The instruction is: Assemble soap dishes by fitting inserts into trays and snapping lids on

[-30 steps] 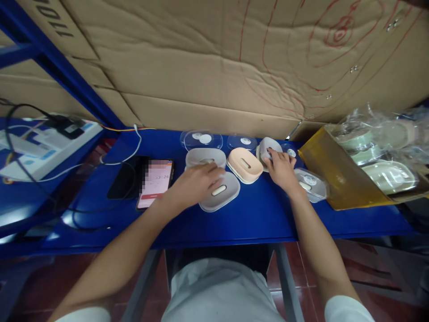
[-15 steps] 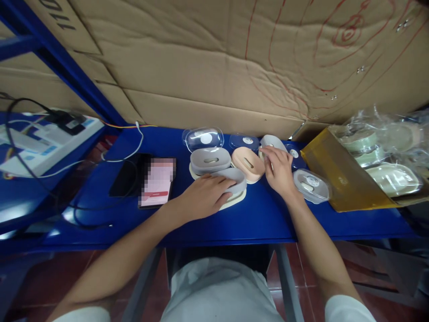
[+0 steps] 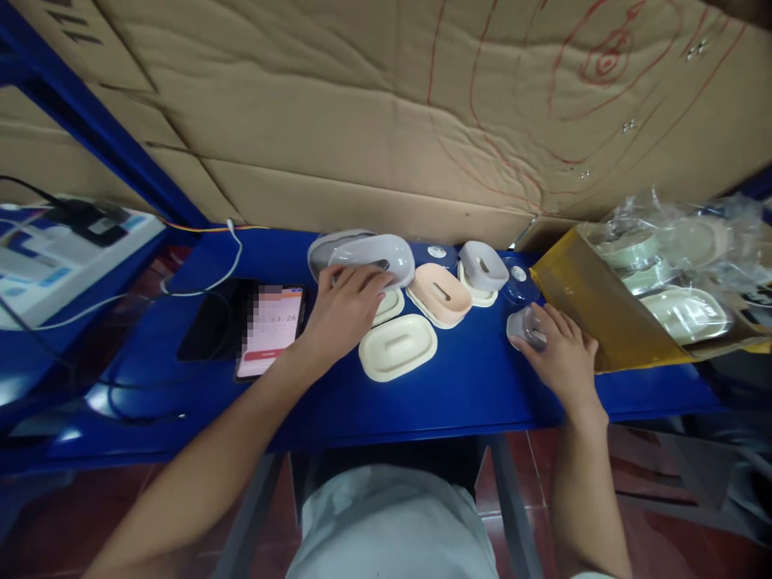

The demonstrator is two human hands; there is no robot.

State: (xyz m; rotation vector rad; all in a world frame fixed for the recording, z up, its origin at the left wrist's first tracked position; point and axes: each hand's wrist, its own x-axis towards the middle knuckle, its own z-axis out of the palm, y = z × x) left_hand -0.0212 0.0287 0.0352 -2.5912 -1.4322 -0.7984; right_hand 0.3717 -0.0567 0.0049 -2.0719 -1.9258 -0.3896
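Observation:
My left hand [image 3: 353,301] has its fingers curled over the near rim of a grey oval soap dish [image 3: 395,253], which is tilted up. Behind it is a second grey rim [image 3: 318,256], partly hidden. Below that hand lie two cream oval trays, the nearer one [image 3: 398,347] bare and the farther one [image 3: 389,307] partly covered. My right hand [image 3: 560,354] is closed around a clear plastic lid [image 3: 526,328] near the box. Between the hands, a peach soap dish [image 3: 443,293] and another grey soap dish [image 3: 484,268] sit on cream trays.
Clear lids with round white stickers [image 3: 437,253] lie at the back. A cardboard box [image 3: 579,310] with wrapped green and cream dishes stands at the right. At the left are a phone [image 3: 271,338], cables and a power strip [image 3: 102,257]. Cardboard [image 3: 338,161] walls the back.
My left hand has lifted the front grey dish off its cream tray and moved it back and left. My right hand has left the far grey dish and gripped the clear lid at the right.

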